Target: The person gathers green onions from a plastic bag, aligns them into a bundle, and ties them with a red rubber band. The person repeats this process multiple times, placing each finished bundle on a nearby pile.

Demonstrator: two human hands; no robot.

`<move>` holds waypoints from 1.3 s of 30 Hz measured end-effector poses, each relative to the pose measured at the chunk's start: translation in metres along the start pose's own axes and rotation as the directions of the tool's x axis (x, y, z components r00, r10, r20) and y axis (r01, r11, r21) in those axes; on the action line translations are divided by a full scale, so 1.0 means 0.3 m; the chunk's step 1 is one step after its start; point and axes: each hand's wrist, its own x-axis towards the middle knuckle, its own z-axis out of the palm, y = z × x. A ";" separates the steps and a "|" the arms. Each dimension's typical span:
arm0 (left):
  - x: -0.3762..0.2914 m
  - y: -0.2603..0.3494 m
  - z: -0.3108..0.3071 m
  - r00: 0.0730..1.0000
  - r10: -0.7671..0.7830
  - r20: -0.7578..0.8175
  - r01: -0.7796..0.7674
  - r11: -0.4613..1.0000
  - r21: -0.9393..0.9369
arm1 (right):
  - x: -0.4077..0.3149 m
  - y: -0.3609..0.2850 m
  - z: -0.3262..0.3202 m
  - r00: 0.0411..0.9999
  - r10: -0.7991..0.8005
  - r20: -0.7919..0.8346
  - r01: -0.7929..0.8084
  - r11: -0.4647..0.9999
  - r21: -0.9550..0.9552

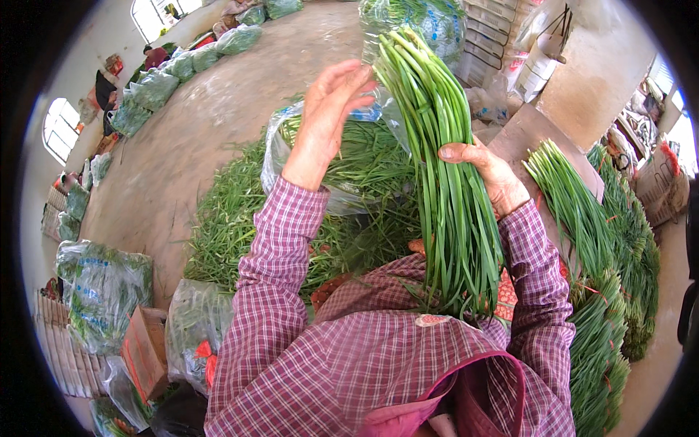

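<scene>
My right hand (pixel 486 169) is closed around the middle of a bunch of garlic chives (pixel 437 125), its thumb across the long green leaves. The pale stem ends point up and away, and the leaf tips hang down over my lap. My left hand (pixel 338 104) is raised beside the pale ends, palm turned toward them, fingers apart and slightly bent; it seems to hold nothing. Beneath my hands a clear plastic bag (pixel 270 158) lies with its mouth spread around loose green leaves (pixel 371 147). More loose leaves (pixel 235 213) are heaped around it.
At my right, a loose bunch of chives (pixel 568 191) lies on a brown board (pixel 519 131), beside stacked tied bunches (pixel 595 338). A full bag (pixel 431 27) and plastic crates (pixel 486 38) stand ahead. Filled bags (pixel 155 87) line the left wall near people. A cardboard box (pixel 147 349) stands lower left.
</scene>
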 end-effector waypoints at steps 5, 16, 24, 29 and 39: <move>-0.137 0.023 0.110 0.811 0.504 0.297 -0.557 0.509 0.656 | -0.025 0.032 0.008 0.998 0.051 -0.024 -0.052 0.998 -0.023; -0.174 0.060 0.185 0.856 0.431 0.286 -0.505 0.578 0.641 | -0.054 0.106 0.018 0.996 0.082 0.016 -0.082 0.997 0.010; -0.311 0.206 0.184 0.756 0.496 0.427 -0.647 0.664 0.375 | -0.043 0.195 -0.049 0.997 0.081 -0.003 -0.080 0.987 0.137; -0.236 0.295 0.012 0.964 0.187 0.191 -0.266 0.615 0.742 | -0.051 0.196 -0.091 0.991 0.133 -0.028 -0.130 0.986 0.102; -0.143 0.020 0.018 0.944 0.230 0.236 -0.329 0.630 0.703 | -0.078 0.194 -0.065 0.987 0.143 -0.080 -0.129 0.979 0.157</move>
